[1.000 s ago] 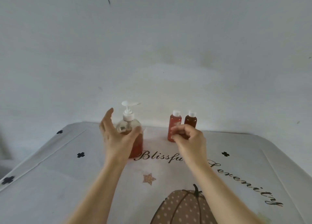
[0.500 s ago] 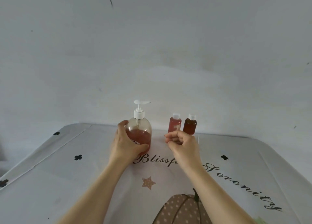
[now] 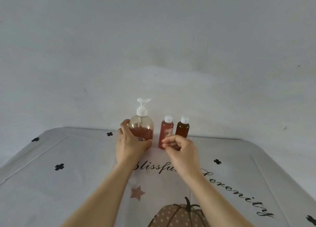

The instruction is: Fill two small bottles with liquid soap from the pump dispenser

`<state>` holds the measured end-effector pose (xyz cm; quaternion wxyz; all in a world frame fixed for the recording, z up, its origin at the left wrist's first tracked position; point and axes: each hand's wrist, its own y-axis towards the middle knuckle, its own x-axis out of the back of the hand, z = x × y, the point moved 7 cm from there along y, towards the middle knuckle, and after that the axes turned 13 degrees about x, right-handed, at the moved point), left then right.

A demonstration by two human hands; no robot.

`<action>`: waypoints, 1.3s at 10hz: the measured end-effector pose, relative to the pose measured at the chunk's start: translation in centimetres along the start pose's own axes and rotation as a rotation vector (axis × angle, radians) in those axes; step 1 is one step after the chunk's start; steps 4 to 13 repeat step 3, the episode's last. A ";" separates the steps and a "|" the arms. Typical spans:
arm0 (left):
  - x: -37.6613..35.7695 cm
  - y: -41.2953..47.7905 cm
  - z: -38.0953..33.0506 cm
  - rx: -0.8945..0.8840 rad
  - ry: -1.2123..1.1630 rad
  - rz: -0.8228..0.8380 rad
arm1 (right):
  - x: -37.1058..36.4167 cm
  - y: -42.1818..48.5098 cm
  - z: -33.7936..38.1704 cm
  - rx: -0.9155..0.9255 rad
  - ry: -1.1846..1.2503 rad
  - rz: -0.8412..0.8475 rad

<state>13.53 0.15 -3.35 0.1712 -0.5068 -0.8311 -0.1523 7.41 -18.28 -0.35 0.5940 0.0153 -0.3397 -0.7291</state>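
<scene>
A clear pump dispenser (image 3: 143, 124) with a white pump head and reddish soap in its lower half stands at the far edge of the table. My left hand (image 3: 128, 144) grips its body from the left and front. Right of it stand two small white-capped bottles, both upright: a red bottle (image 3: 166, 130) and a darker brown bottle (image 3: 182, 128). My right hand (image 3: 181, 149) hovers just in front of them with fingers loosely curled, holding nothing and hiding the brown bottle's base.
The table carries a white tablecloth (image 3: 68, 184) printed with black clovers, script lettering, a star and a dotted pumpkin (image 3: 177, 216). A plain grey wall (image 3: 153, 47) rises right behind the bottles.
My left hand went from open beside the dispenser to gripping it. My right hand drew back a little from the small bottles, now both fully capped and standing free.
</scene>
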 end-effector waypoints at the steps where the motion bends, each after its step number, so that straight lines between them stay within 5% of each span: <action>1: 0.1 -0.1 0.1 0.003 -0.045 0.067 | 0.1 -0.3 0.2 0.003 -0.006 0.005; 3: 3.9 -1.8 -1.1 -0.060 -0.104 -0.047 | 1.4 -0.7 1.0 -0.027 -0.003 -0.024; 13: 3.9 -1.8 -1.1 -0.060 -0.104 -0.047 | 1.4 -0.7 1.0 -0.027 -0.003 -0.024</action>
